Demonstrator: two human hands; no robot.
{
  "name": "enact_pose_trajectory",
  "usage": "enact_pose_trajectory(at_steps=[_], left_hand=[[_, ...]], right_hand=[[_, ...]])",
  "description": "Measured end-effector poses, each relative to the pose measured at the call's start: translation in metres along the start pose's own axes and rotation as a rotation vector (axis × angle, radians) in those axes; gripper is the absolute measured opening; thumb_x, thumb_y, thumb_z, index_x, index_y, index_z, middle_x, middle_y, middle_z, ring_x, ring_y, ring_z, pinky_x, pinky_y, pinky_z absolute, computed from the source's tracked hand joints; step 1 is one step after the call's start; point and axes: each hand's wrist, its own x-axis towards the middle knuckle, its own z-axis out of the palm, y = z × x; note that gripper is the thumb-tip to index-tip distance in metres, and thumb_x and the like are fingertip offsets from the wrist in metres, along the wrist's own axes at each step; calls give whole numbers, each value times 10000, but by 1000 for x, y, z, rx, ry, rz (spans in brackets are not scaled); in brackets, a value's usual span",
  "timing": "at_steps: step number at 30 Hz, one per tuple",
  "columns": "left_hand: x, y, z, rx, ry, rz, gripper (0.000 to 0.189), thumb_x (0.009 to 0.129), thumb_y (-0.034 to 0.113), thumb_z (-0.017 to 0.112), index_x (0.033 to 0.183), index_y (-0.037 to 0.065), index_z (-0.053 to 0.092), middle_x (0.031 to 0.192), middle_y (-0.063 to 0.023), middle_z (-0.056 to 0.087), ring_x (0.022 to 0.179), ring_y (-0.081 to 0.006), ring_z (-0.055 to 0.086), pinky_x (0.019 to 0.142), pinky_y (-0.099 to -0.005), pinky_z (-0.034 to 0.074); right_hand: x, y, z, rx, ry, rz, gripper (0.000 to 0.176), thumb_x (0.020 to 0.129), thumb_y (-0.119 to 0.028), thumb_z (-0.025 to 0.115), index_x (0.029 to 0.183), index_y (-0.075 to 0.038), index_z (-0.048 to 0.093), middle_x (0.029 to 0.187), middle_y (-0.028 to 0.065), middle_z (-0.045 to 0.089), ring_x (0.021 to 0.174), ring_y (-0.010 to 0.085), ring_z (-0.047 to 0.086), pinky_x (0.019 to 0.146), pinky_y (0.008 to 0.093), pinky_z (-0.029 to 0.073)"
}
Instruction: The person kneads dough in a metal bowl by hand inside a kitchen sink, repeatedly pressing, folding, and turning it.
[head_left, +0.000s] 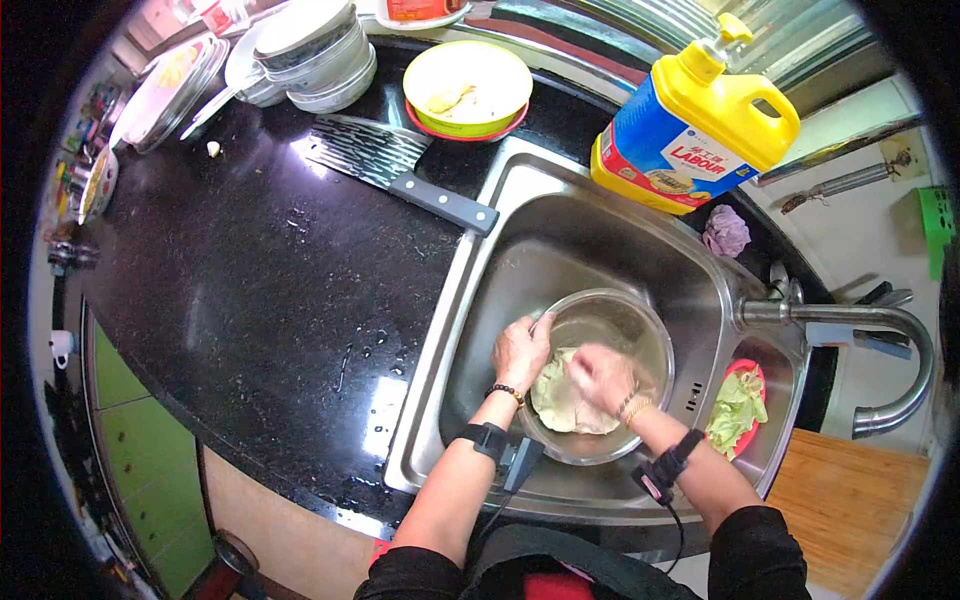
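Note:
A round metal bowl (650, 335) sits in the large basin of the steel sink (510, 250). Pale green leaves (580, 412) lie inside it. My left hand (522, 352) is closed on the bowl's left rim, thumb at the edge. Over the leaves, inside the bowl, is my right hand (603, 378); it is smeared by motion, and its fingers and anything in them cannot be made out.
A cleaver (445, 200) lies on the black counter (270, 270), its handle end at the sink's edge. Behind stand a yellow bowl (468, 80), stacked bowls (320, 65) and a detergent bottle (690, 130). The faucet (910, 340) and a red dish (757, 380) of leaves are right.

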Motion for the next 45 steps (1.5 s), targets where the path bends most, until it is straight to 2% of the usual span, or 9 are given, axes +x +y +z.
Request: enact_pose_trajectory(at_steps=[5,7,11,13,19,31,34,38,45], left_hand=[[4,-7,3,-57,-22,-18,480,811,477,502,695,19,588,715,-224,588,704,-406,567,610,-463,434],[2,-7,4,-61,43,11,490,804,452,547,594,10,511,569,-191,512,522,-301,509,514,-394,394],[2,-3,1,-47,20,-12,460,795,454,539,643,21,561,667,-206,576,653,-388,559,567,-449,423],[0,-2,0,-52,20,-42,455,780,442,566,617,18,544,633,-197,566,610,-382,547,538,-444,413],[-1,-3,3,-73,61,-15,462,770,445,580,610,15,528,608,-193,553,592,-388,539,524,-447,405],[-7,-2,-2,-42,-7,-81,479,782,479,541,664,15,564,691,-201,587,682,-396,568,572,-454,427],[-7,-4,1,-59,34,-47,484,779,463,558,599,15,518,601,-199,542,583,-365,539,524,-424,404],[1,-4,1,-31,1,-32,445,791,459,528,715,26,598,712,-202,596,712,-393,576,601,-458,440],[-1,-1,0,-2,5,-14,442,794,446,530,716,15,593,723,-216,595,730,-405,573,617,-459,446]], right_hand=[[45,29,22,-342,-173,221,431,797,-438,459,935,-59,610,1015,185,590,949,322,555,829,422,420],[47,23,25,-342,-348,360,551,788,-513,394,1005,-53,608,1086,211,564,1037,329,525,890,426,394],[32,19,16,-320,-371,357,509,752,-502,470,951,-58,616,1014,192,591,981,326,540,841,434,402],[7,10,8,-280,-188,82,451,709,-490,544,857,-70,613,898,166,604,874,311,553,772,437,397],[-63,-23,-26,-260,-126,-151,362,663,-383,670,831,-79,568,845,123,550,860,282,511,760,419,367],[-85,-29,-23,-504,-594,-37,283,738,-269,639,855,-33,535,781,161,610,719,308,620,624,398,486],[-80,-32,-13,-526,-628,3,209,746,-187,600,864,-27,534,766,165,623,728,303,625,642,395,489],[-69,-30,13,-588,-581,11,184,744,-126,550,892,-19,535,774,155,625,744,292,627,640,388,491],[-64,-34,35,-653,-534,6,361,722,-134,568,1048,1,493,812,136,604,759,261,622,633,357,497]])
